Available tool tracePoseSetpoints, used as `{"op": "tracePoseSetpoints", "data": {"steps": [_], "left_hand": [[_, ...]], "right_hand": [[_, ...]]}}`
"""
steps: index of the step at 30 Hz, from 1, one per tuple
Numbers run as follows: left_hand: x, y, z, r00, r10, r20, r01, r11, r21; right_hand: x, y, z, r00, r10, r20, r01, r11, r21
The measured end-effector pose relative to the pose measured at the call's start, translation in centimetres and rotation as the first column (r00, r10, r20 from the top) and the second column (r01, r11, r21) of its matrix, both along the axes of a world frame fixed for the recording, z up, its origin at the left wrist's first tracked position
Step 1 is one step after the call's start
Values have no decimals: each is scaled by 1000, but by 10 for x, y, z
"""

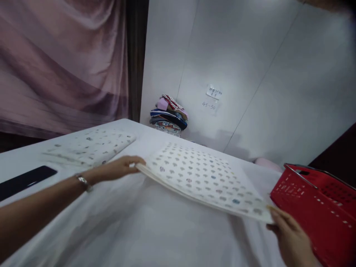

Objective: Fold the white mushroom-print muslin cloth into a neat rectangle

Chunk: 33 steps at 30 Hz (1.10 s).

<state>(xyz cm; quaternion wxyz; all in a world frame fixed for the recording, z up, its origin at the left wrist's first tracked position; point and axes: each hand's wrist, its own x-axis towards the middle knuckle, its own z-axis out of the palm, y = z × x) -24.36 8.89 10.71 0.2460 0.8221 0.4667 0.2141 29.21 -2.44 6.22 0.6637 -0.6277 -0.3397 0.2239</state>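
A folded white cloth (200, 174) printed with rows of small grey motifs and a few coloured ones spans the space between my hands. My left hand (122, 167), with a metal band at the wrist, pinches its near left corner. At the near right corner, my right hand (290, 231) grips the edge between thumb and fingers. The near edge is raised off the white-covered table and shows more than one layer. The cloth's far part slopes back toward the table; whether it rests there I cannot tell.
Left of the cloth lies another folded white printed cloth (97, 144), with a dark phone (27, 181) nearer me. A red plastic basket (317, 215) stands at the right. Folded fabrics (169, 115) are stacked by the wall, under paper notes (213, 92). A pink curtain (63, 63) hangs left.
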Motion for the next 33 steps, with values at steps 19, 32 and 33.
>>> {"op": "tracePoseSetpoints", "data": {"steps": [19, 32, 33], "left_hand": [[-7, -72, -116, 999, -16, 36, 14, 998, 59], [49, -100, -118, 908, 3, -420, 248, 804, 541], [58, -99, -119, 901, -19, -434, 282, 786, 551]], "right_hand": [[-17, -82, -95, 997, -56, 57, 75, 895, -439], [-14, -74, -95, 919, 94, 383, 86, 900, -428], [-15, -73, -95, 937, 70, 343, 77, 914, -399]]}}
